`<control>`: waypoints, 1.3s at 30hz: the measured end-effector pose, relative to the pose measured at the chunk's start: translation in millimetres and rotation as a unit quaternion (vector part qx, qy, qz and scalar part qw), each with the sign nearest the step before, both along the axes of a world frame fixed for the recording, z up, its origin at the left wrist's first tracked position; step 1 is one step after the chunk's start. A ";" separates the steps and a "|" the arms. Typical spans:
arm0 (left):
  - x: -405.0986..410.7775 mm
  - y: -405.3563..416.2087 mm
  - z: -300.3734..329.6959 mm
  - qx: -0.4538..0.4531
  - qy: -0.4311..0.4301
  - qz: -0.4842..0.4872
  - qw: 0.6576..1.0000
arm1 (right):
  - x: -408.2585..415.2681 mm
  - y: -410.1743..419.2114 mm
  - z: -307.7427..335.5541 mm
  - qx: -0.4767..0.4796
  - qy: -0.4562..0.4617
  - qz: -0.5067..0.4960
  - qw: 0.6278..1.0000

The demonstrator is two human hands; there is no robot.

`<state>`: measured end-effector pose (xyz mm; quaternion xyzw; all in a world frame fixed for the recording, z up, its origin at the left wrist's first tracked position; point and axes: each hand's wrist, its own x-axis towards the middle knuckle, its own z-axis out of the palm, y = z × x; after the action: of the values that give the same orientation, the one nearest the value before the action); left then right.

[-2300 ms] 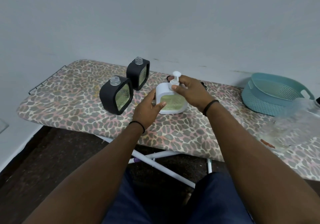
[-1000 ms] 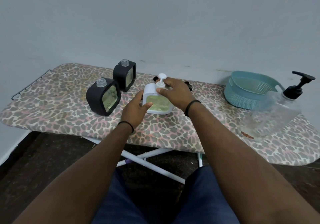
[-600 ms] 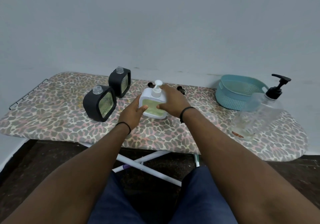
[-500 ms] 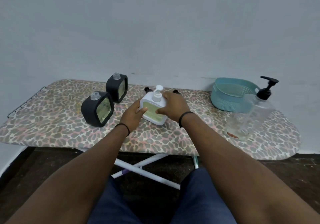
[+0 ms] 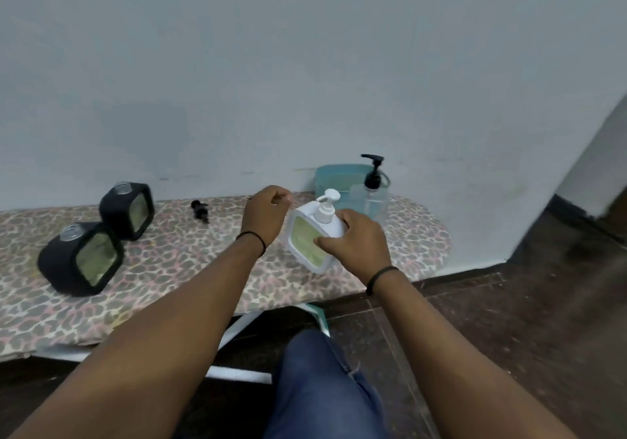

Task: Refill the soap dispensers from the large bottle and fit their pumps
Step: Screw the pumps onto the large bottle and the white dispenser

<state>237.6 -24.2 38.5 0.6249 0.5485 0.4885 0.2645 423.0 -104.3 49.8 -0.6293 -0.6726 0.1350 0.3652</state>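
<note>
My right hand [image 5: 356, 243] grips the white soap dispenser [image 5: 307, 241], which is tilted and has its white pump [image 5: 325, 206] fitted. My left hand [image 5: 266, 214] hovers just left of it with fingers curled, holding nothing. Two black dispensers [image 5: 81, 262] [image 5: 129, 209] without pumps stand at the left of the board, greenish liquid showing in their windows. A black pump [image 5: 200, 209] lies loose near the back. The large clear bottle [image 5: 371, 197] with a black pump stands behind the white dispenser.
The leopard-print ironing board [image 5: 176, 262] runs along a grey wall. A teal basket [image 5: 339, 179] sits at the board's far right end, behind the large bottle. My knee in blue jeans [image 5: 319, 387] is below, over a dark floor.
My right hand has carried the white dispenser to the right, toward the large bottle, and tilted it. My left hand has let go of it. The view has swung right.
</note>
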 end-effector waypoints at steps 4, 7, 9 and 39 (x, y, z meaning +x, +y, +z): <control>50.8 4.7 3.1 -0.057 -0.004 -0.126 0.990 | 51.5 -23.7 -8.0 -0.020 0.005 -0.023 1.000; 75.9 9.4 2.6 -0.132 -0.029 -0.205 0.969 | 78.0 -33.7 -12.0 -0.035 0.007 -0.041 0.999; 87.6 15.6 1.1 -0.153 -0.035 -0.236 0.959 | 90.0 -37.7 -14.3 -0.045 0.000 -0.052 0.998; 17.0 101.3 -15.3 0.019 0.028 0.204 0.978 | 8.5 68.7 -27.8 -0.027 0.072 -0.056 0.995</control>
<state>254.6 77.1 23.2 0.5184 0.6622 0.5246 0.1321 431.5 -35.6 22.0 -0.6638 -0.6045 0.1776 0.4029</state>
